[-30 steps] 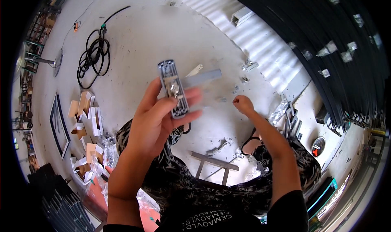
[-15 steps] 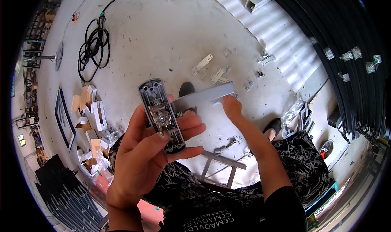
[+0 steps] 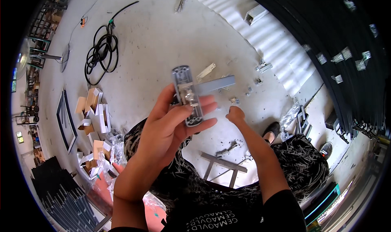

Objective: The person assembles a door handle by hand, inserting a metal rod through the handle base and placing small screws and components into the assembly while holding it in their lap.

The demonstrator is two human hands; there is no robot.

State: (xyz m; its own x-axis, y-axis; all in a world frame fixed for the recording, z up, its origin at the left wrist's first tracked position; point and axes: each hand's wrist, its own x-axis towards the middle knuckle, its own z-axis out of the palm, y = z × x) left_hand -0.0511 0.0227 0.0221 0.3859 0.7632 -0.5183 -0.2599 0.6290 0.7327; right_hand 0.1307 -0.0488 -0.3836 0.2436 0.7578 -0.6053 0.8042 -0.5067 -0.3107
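1. The left hand (image 3: 163, 128) was clamped on a lever door handle (image 3: 184, 80) near the centre of the frame, its hollow underside facing the head camera, presumably to keep the inner parts in sight.
2. The thumb (image 3: 184, 112) lay over the metal mechanism (image 3: 188, 95), probably steadying it, while the fingers (image 3: 208, 100) supported the handle from behind.
3. The lever (image 3: 218, 84) pointed right, which seemed to leave the mechanism uncovered.
4. Right of centre, the right hand (image 3: 236, 115) was apart from the handle, its fingers curled together; whether they enclosed anything small could not be told.
5. Cream mounting plates (image 3: 206, 71) lay on the floor (image 3: 150, 36) above the lever, apparently within easy reach.
6. Open cardboard boxes (image 3: 93, 98) sat at left, perhaps pushed aside to free working room.
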